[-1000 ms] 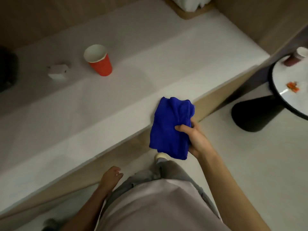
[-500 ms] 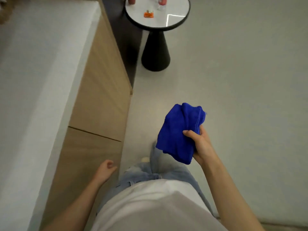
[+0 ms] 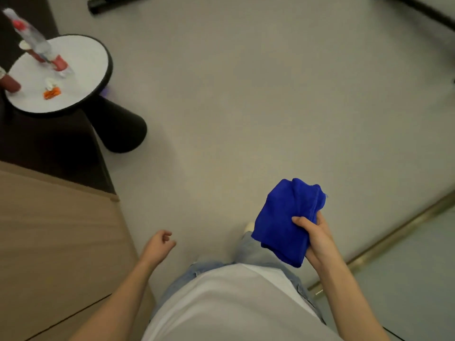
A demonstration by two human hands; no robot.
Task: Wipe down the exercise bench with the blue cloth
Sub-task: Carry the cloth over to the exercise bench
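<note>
Though the right hand [image 3: 317,238] grips the bunched blue cloth [image 3: 283,222] w/ thumb on top, held in air over the floor [image 3: 246,107] near the body, no exercise bench is in view, so wiping prob. hasn't begun; left hand [image 3: 158,244] hangs loosely curled, empty.
</note>
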